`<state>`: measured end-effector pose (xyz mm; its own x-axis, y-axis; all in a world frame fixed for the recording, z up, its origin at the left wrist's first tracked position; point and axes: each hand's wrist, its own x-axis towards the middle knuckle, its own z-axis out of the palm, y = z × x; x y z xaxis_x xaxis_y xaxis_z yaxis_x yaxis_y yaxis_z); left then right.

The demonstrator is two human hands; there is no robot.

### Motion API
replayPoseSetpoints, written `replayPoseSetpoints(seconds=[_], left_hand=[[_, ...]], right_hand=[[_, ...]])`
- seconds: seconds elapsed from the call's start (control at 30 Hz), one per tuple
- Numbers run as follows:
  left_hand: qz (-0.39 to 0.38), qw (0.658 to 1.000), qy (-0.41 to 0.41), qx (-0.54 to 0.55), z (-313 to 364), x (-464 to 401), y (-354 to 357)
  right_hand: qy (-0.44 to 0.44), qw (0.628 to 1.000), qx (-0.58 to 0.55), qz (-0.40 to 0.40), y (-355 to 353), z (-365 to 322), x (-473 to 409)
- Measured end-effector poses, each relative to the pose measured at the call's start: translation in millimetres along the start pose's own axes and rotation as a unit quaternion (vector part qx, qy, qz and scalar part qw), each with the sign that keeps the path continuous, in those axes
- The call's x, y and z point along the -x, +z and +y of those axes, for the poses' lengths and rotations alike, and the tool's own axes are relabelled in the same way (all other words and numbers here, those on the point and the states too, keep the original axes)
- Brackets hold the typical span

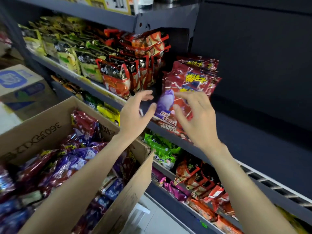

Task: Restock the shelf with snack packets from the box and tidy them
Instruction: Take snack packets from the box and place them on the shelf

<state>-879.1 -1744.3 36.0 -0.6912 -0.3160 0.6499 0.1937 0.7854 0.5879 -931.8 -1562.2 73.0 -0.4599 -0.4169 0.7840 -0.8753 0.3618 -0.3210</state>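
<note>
head view: single wide-angle camera | looks forward and down from above | faces the shelf [108, 97] at close range | cardboard box [50, 125] lower left | forearms reach in from below

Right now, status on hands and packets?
Both hands open, left hand, right hand. Red-and-purple foil snack packets stacked on dark shelf. Brown cardboard box still full. Nothing blocking.

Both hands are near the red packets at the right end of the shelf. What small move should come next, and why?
Probably close both hands on the front red packet and press it upright against the stack. The left hand and right hand hover open, apparently holding nothing, and the packet leans forward over the shelf edge. A dark gap separates it from the orange packets on its left.
</note>
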Motion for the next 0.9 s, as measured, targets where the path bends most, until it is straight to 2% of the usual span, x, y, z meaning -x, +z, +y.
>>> replayPoseSetpoints(seconds=[0.1, 0.2, 0.27, 0.3, 0.37, 0.43, 0.5, 0.57, 0.73, 0.8, 0.9], left_hand=[[0.075, 0.993, 0.084, -0.045, -16, 29, -47], [0.077, 0.987, 0.083, -0.115, -40, 70, -99], [0.033, 0.981, 0.026, -0.189, -56, 97, -132], [-0.008, 0.976, -0.028, -0.218, -69, 110, -147], [-0.112, 0.947, -0.151, -0.26, -100, 135, -173], [-0.192, 0.914, -0.231, -0.271, -134, 163, -194], [-0.211, 0.898, -0.294, -0.252, -157, 188, -210], [-0.205, 0.888, -0.322, -0.256, -173, 207, -221], [-0.209, 0.875, -0.284, -0.332, -210, 214, -234], [-0.217, 0.861, -0.291, -0.357, -222, 204, -231], [-0.253, 0.817, -0.347, -0.385, -244, 189, -225]], right_hand=[[-0.001, 0.995, -0.054, -0.085, 32, -32, 14], [-0.02, 0.968, -0.075, -0.238, 74, -56, 25], [-0.026, 0.932, -0.085, -0.351, 106, -68, 29], [-0.031, 0.912, -0.091, -0.398, 122, -73, 31], [-0.051, 0.875, -0.089, -0.474, 155, -83, 31], [-0.089, 0.843, -0.056, -0.528, 188, -93, 31], [-0.115, 0.822, -0.027, -0.557, 221, -102, 31], [-0.11, 0.805, 0.009, -0.583, 253, -111, 34], [-0.062, 0.734, 0.11, -0.667, 311, -124, 49], [-0.058, 0.74, 0.121, -0.66, 321, -127, 55], [-0.068, 0.78, 0.133, -0.608, 323, -127, 56]])
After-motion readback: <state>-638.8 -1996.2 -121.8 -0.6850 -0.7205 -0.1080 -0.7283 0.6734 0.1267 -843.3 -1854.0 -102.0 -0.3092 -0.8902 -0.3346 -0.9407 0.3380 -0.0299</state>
